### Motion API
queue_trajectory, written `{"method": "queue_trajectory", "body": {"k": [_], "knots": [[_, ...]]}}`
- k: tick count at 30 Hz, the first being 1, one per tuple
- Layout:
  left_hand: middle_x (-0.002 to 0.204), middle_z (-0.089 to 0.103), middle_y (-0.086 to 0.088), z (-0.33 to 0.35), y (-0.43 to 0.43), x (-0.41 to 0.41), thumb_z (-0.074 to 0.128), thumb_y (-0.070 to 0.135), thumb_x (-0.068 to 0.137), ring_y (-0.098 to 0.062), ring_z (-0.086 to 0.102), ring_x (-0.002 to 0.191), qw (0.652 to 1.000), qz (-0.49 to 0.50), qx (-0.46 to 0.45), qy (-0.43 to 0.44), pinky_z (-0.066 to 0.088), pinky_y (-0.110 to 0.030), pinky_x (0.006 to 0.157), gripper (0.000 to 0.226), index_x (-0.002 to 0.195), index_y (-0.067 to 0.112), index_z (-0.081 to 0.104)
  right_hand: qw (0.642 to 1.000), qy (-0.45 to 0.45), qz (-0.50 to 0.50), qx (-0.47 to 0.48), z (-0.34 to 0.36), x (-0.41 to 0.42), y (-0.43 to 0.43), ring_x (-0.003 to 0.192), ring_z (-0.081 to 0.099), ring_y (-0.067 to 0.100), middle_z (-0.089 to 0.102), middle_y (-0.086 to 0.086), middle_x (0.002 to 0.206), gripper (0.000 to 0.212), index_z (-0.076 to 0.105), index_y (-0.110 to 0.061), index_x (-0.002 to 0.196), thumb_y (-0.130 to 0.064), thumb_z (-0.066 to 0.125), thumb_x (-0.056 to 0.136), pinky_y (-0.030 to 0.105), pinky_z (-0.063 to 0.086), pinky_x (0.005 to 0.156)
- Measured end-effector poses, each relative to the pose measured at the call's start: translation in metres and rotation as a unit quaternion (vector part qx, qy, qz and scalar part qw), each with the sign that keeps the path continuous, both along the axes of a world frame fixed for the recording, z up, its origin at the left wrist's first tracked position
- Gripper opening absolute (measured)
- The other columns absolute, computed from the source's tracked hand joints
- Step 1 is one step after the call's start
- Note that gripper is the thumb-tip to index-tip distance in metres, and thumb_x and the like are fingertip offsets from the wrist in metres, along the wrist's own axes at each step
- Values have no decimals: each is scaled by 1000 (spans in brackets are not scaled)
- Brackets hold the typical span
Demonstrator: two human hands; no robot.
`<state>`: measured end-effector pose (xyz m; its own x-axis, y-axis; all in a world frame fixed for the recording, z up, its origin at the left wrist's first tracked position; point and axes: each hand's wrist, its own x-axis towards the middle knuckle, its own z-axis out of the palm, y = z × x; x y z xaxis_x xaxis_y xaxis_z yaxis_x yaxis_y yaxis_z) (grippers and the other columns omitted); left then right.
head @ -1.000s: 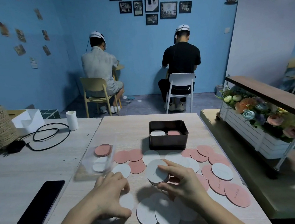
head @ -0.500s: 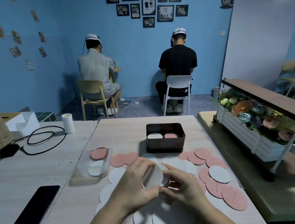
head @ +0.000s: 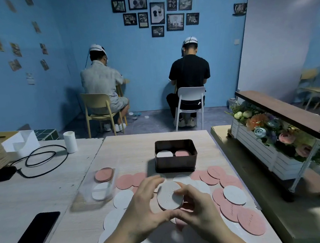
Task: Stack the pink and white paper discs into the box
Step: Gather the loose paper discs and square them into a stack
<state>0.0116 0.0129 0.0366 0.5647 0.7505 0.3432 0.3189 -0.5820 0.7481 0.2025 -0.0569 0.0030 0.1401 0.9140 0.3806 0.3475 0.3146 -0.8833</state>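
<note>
Both my hands hold a small stack of white discs (head: pixel 169 197) above the table, just in front of the box. My left hand (head: pixel 143 206) curls round its left edge and my right hand (head: pixel 195 207) grips the right side, thumb on top. The dark brown box (head: pixel 176 161) stands behind, holding a white pile (head: pixel 164 153) and a pink pile (head: pixel 183 153) side by side. Loose pink discs (head: pixel 251 221) and white discs (head: pixel 234 194) lie scattered on the table around my hands.
A clear plastic lid (head: pixel 101 186) with a pink and a white disc on it lies left of the box. A black phone (head: pixel 30 239) lies at the front left. A flower shelf (head: pixel 284 135) stands on the right; a cable (head: pixel 40 161) and white roll (head: pixel 70 141) at the left.
My left hand came off the table and joined the right on the white stack. The stack rose and now lies flatter between both hands.
</note>
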Motion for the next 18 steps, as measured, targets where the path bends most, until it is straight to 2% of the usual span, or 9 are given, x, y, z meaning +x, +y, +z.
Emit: {"method": "queue_trajectory", "body": {"k": [3, 6, 8, 11, 14, 16, 18], "knots": [[124, 55, 32, -4, -2, -7, 91, 46, 60, 1, 59, 114, 999, -3, -39, 0, 51, -19, 94, 75, 126, 45, 54, 1000, 10, -6, -11, -2, 4, 0, 76, 66, 9, 72, 2, 89, 41, 66, -29, 97, -18, 91, 68, 33, 61, 74], [116, 66, 25, -8, 0, -7, 89, 28, 66, -5, 67, 105, 998, 21, -47, -20, 56, -31, 93, 65, 126, 33, 65, 1000, -2, -13, -28, -1, 4, 0, 69, 60, 4, 73, -14, 89, 38, 67, -20, 96, -13, 92, 68, 24, 55, 66], [114, 68, 25, -8, 0, -7, 88, 20, 70, -5, 69, 104, 998, 31, -50, -35, 56, -31, 94, 60, 126, 28, 67, 999, -5, -9, -41, 1, 4, 0, 69, 63, 3, 72, -18, 93, 40, 68, -21, 98, -12, 92, 68, 25, 57, 68], [118, 66, 27, -8, 0, -7, 87, 13, 73, -3, 68, 107, 997, 32, -50, -51, 55, -28, 96, 60, 128, 26, 67, 998, 5, 5, -58, 4, 6, -1, 79, 70, 5, 73, -15, 107, 42, 69, -25, 105, -10, 90, 71, 25, 58, 75], [121, 67, 23, -7, -3, -7, 83, 4, 76, -4, 67, 113, 994, 21, -73, -74, 54, -29, 101, 61, 128, 31, 67, 999, -8, -1, -32, 6, 7, -1, 87, 67, -2, 65, -8, 134, 38, 74, -29, 109, -14, 88, 77, 21, 53, 76], [123, 68, 23, -5, -4, -5, 79, -3, 77, -3, 66, 116, 991, 14, -94, -91, 51, -25, 103, 67, 124, 44, 67, 1000, 12, -15, 2, 5, 5, 1, 111, 66, 1, 65, -3, 135, 40, 76, -32, 110, -13, 87, 77, 24, 56, 86], [125, 67, 25, -2, -6, -1, 75, -9, 79, -1, 64, 118, 990, 5, -98, -103, 48, -17, 101, 74, 119, 53, 66, 998, 41, -24, 32, 6, 1, 3, 117, 66, 11, 65, 0, 131, 35, 78, -31, 109, -26, 88, 75, 30, 58, 91]]}}
